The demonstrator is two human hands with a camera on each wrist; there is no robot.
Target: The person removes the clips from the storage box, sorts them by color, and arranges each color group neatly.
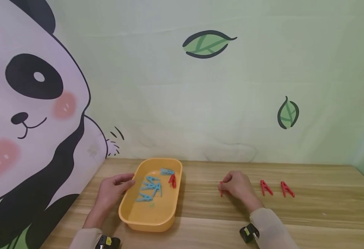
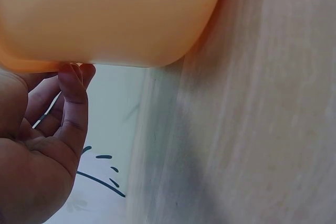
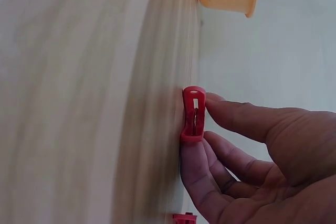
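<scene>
My left hand (image 1: 111,190) pinches the left rim of a yellow-orange plastic basin (image 1: 157,212) between thumb and fingers. Inside lie several light blue clothespins (image 1: 144,197) and one red clothespin (image 1: 173,180) near the right wall. Right of the basin, my right hand (image 1: 239,186) holds another red clothespin (image 3: 194,115) by thumb and fingers, close over the wooden table. Its slotted side and metal spring show in the right wrist view. Farther right, two more red clothespins rest on the table, a nearer one (image 1: 264,186) and a farther one (image 1: 286,188).
The wooden table (image 1: 325,197) runs back to a pale green backdrop (image 1: 157,86) printed with leaves and a large panda (image 1: 38,145). The backdrop rises right behind the basin. A small black camera sits on each wrist.
</scene>
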